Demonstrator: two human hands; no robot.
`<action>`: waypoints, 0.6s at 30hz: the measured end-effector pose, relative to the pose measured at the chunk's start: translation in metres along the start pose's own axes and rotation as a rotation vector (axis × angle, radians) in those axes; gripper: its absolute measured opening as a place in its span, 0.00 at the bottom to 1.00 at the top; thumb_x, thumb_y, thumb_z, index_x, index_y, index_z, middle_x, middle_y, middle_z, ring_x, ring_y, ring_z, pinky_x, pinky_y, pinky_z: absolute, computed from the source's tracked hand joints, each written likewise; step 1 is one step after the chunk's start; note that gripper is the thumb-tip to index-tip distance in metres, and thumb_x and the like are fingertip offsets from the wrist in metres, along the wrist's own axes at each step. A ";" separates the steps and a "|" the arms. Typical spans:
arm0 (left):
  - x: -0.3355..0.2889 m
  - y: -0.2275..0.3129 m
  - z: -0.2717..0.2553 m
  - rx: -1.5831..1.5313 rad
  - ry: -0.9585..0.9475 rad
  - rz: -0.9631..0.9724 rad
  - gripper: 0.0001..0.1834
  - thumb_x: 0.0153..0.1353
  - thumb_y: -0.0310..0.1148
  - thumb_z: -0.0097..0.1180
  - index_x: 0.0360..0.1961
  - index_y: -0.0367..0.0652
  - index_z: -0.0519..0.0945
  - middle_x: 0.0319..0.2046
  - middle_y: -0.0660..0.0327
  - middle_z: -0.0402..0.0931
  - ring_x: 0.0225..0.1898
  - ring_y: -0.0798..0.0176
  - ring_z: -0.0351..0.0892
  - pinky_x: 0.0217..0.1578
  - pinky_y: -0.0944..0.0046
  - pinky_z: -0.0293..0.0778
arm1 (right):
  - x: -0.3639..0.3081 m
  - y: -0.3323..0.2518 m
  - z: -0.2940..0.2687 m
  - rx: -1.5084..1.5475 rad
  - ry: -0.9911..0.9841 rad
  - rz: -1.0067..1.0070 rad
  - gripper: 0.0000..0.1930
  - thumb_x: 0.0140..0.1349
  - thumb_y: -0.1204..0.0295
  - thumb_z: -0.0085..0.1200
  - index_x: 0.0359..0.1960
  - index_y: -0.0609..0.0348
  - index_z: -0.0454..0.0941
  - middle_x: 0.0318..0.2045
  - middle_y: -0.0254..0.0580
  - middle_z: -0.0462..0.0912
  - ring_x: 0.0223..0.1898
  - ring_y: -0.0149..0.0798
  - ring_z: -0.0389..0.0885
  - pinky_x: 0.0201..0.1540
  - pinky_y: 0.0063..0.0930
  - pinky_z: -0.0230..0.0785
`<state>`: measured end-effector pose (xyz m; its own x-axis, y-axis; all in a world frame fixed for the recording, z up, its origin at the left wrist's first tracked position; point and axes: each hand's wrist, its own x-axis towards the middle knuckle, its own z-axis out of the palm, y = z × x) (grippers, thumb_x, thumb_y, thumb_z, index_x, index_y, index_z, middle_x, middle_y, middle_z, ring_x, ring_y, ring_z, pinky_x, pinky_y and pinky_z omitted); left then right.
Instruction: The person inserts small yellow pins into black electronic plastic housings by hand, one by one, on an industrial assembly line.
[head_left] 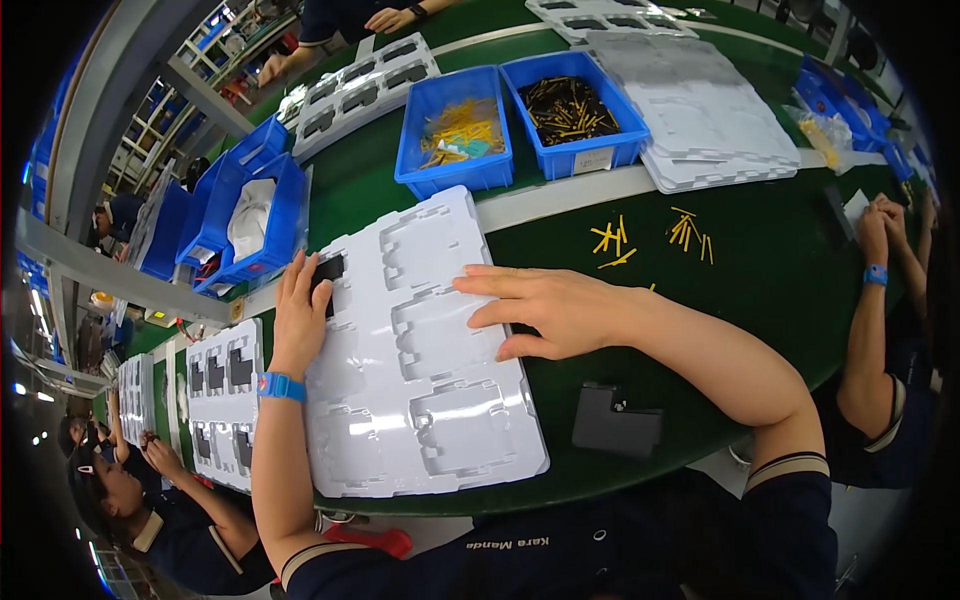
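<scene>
A white moulded plastic tray [365, 400] with several shaped pockets lies tilted in front of me. At its upper left, my left hand [298, 315] has thumb and fingertips closed around a small black plastic part [329, 268] by a pocket; how far that part sits in the pocket is hidden. My right hand [560, 308] reaches over the tray's right side, fingers stretched and spread, holding nothing. Below my right forearm, a flat dark part [617, 420] with a notched corner lies on the green table [720, 320].
Loose yellow strips [613, 245] lie right of the tray. Beyond it stand a blue bin [420, 178] of yellow pieces and another blue bin [590, 155] of black-and-yellow pieces. Stacked white trays [720, 130] are at the far right, a filled tray [225, 345] at left. Co-workers sit on both sides.
</scene>
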<state>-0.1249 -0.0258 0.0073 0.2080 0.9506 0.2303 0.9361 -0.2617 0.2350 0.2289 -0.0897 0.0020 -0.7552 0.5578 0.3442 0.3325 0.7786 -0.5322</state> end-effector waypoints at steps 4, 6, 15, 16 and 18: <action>-0.005 -0.007 -0.003 -0.005 0.006 0.006 0.24 0.65 0.40 0.43 0.60 0.43 0.65 0.63 0.52 0.58 0.65 0.48 0.52 0.63 0.57 0.51 | 0.002 -0.002 0.004 -0.022 0.009 -0.016 0.18 0.56 0.63 0.57 0.46 0.57 0.74 0.63 0.45 0.61 0.66 0.45 0.56 0.62 0.36 0.59; -0.004 0.000 -0.005 0.065 0.129 0.046 0.21 0.64 0.35 0.46 0.57 0.41 0.69 0.60 0.52 0.62 0.63 0.49 0.58 0.62 0.58 0.54 | 0.001 -0.001 0.005 -0.055 0.025 -0.032 0.18 0.57 0.63 0.57 0.47 0.57 0.74 0.63 0.45 0.61 0.66 0.45 0.55 0.63 0.37 0.58; -0.063 0.202 -0.106 -1.297 0.136 0.943 0.12 0.63 0.38 0.45 0.30 0.41 0.72 0.28 0.58 0.70 0.31 0.59 0.69 0.35 0.65 0.68 | -0.007 -0.003 -0.005 -0.168 0.219 -0.092 0.21 0.51 0.65 0.60 0.46 0.57 0.73 0.62 0.50 0.61 0.61 0.49 0.63 0.60 0.39 0.61; -0.071 0.211 -0.116 -1.315 0.159 1.018 0.11 0.62 0.37 0.46 0.30 0.41 0.73 0.27 0.58 0.70 0.30 0.59 0.70 0.34 0.65 0.68 | -0.005 -0.008 -0.007 -0.179 0.228 -0.096 0.21 0.51 0.65 0.60 0.46 0.57 0.73 0.62 0.50 0.61 0.61 0.49 0.63 0.60 0.39 0.61; -0.071 0.224 -0.118 -1.410 0.166 1.189 0.09 0.61 0.35 0.47 0.30 0.42 0.75 0.25 0.59 0.72 0.27 0.61 0.71 0.32 0.65 0.69 | -0.016 -0.008 -0.011 -0.146 0.207 -0.052 0.19 0.50 0.67 0.61 0.44 0.57 0.74 0.62 0.49 0.61 0.59 0.48 0.66 0.54 0.39 0.66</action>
<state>0.0366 -0.1720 0.1549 0.3905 0.1831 0.9022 -0.5829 -0.7094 0.3962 0.2446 -0.1016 0.0096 -0.6465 0.5511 0.5276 0.3853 0.8327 -0.3976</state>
